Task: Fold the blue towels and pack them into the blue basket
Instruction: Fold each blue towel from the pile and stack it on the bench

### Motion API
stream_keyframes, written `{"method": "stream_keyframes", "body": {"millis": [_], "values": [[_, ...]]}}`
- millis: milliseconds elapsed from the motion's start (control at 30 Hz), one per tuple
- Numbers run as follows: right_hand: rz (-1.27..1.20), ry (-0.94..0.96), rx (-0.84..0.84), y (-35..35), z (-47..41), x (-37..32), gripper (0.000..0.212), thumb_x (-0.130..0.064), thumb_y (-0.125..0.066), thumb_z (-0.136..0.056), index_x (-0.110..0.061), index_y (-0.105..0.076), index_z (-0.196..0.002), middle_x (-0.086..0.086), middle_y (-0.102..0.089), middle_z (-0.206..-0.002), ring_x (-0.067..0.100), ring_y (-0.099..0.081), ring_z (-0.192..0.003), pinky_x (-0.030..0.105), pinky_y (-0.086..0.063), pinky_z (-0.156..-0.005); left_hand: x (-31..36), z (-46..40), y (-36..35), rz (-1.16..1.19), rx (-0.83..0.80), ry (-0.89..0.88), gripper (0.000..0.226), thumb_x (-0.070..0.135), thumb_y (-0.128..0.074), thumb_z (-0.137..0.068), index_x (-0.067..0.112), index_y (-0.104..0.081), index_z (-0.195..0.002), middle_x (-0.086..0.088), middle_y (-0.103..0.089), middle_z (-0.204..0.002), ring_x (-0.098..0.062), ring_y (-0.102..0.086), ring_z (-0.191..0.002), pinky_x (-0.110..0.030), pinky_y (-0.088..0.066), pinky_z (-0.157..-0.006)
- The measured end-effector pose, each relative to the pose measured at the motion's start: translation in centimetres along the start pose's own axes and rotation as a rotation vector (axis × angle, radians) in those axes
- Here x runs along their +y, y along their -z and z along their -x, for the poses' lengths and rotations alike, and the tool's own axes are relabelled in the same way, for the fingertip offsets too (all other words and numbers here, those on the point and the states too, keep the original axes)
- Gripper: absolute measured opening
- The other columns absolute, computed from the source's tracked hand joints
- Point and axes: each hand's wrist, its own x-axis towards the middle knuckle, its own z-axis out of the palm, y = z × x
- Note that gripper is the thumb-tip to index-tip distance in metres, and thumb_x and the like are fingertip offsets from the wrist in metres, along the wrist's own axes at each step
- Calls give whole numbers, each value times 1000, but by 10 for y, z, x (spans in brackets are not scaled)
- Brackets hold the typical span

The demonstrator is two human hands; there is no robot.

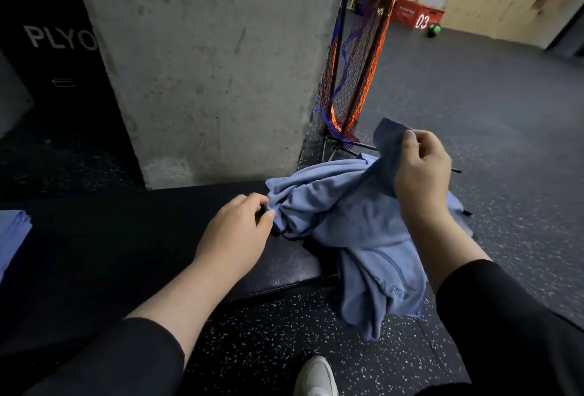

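A crumpled blue towel (pixel 347 225) lies over the right end of a black padded bench (pixel 126 237) and hangs down past its edge toward the floor. My right hand (pixel 420 168) pinches one corner of it and holds that corner up above the heap. My left hand (pixel 240 225) reaches the towel's left edge, thumb and fingertips touching a fold; a firm grip is not plain. A stack of folded blue towels (pixel 12 231) shows at the bench's far left edge. The blue basket is not in view.
A concrete pillar (pixel 215 64) rises right behind the bench. An orange and blue net on a metal stand (pixel 350 79) leans beside it. A black plyo box (pixel 63 48) sits at left. Speckled rubber floor (pixel 474 111) spreads right, with my white shoe (pixel 316 376) below.
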Motion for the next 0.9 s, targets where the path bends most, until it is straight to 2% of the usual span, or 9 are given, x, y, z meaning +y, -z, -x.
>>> {"method": "stream_keyframes", "body": {"millis": [133, 267, 367, 433, 533, 633, 733, 800, 900], "values": [[-170, -107, -122, -7, 16, -22, 18, -24, -53, -101, -21, -66, -89, -13, -64, -78, -9, -53, -71, 14, -44, -74, 0, 3, 8, 120, 38, -3, 24, 35, -55, -100, 26, -63, -119, 11, -63, -110, -13, -60, -100, -35, -50, -88], [-279, -114, -271, -22, 38, -50, 18, -20, -56, -100, -14, -70, -90, -11, -62, -74, -4, -52, -69, 15, -44, -71, 5, 8, 17, 324, 40, 20, 20, 35, -55, -100, 29, -66, -116, 19, -64, -100, 2, -60, -98, -7, -43, -80], [-250, -89, -470, -45, 67, -76, 19, -19, -59, -98, -14, -70, -84, -5, -62, -70, -2, -50, -61, 19, -43, -63, 8, 10, 25, 684, -2, 117, 37, 45, -50, -101, 27, -62, -131, 13, -69, -118, -3, -64, -111, -24, -50, -96], [-186, -28, -573, -62, 87, -87, 22, -23, -60, -97, -12, -70, -81, -2, -59, -64, 5, -51, -59, 28, -45, -61, 11, 11, 33, 976, -11, 225, 45, 54, -45, -98, 25, -65, -126, 5, -71, -122, -11, -66, -115, -36, -54, -96], [-58, 80, -685, -83, 112, -97, 22, -32, -60, -95, -18, -75, -89, -8, -65, -70, 14, -60, -72, 38, -51, -71, 10, 10, 45, 1277, -110, 332, 55, 54, -33, -103, 16, -67, -123, -6, -73, -121, -19, -68, -115, -40, -53, -96], [145, 212, -786, -96, 132, -106, 20, -36, -58, -97, -27, -76, -100, -4, -67, -89, 16, -61, -85, 33, -44, -73, -2, 8, 53, 1339, -103, 428, 59, 52, -32, -106, 8, -65, -128, -12, -71, -122, -23, -67, -116, -34, -55, -88], [163, 267, -968, -103, 145, -111, 20, -36, -56, -97, -33, -73, -106, -7, -72, -91, 12, -64, -88, 31, -49, -77, -17, 7, 62, 1324, 22, 555, 47, 41, -41, -106, 4, -71, -109, -12, -75, -97, -20, -73, -89, -32, -57, -76], [145, 283, -1050, -108, 149, -110, 19, -34, -54, -97, -33, -72, -104, -9, -74, -91, 9, -65, -86, 33, -52, -81, -28, 6, 67, 1245, 77, 609, 40, 32, -43, -107, 4, -69, -99, -13, -74, -84, -21, -73, -77, -38, -58, -82], [103, 288, -874, -118, 140, -106, 18, -23, -53, -96, -23, -71, -98, -3, -72, -94, 16, -64, -87, 33, -50, -83, -41, 3, 76, 1180, 121, 631, 36, 30, -39, -109, 7, -66, -110, -18, -76, -100, -30, -74, -97, -43, -56, -91]]}}
